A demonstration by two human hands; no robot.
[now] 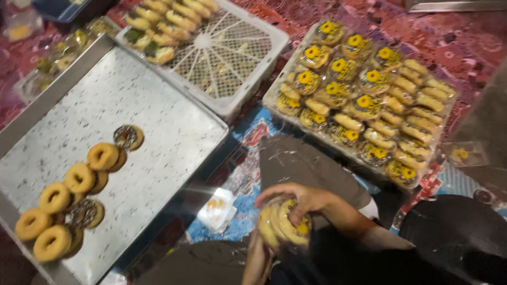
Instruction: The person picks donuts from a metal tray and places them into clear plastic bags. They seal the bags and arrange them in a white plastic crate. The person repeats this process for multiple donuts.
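Note:
Both my hands hold a clear plastic pack of donuts (282, 224) low in the middle of the view. My right hand (301, 198) curls over its top, fingers pressing on the plastic. My left hand (257, 261) grips it from below. The pack holds yellow-glazed donuts; it is blurred, so I cannot make out how many.
A large metal tray (158, 121) at left carries a row of glazed ring donuts (79, 179). A white plastic crate (232, 53) with oblong pastries stands behind it. At right lies a heap of packed donuts (364, 100) with yellow toppings. A small white packet (217, 208) lies on the patterned mat.

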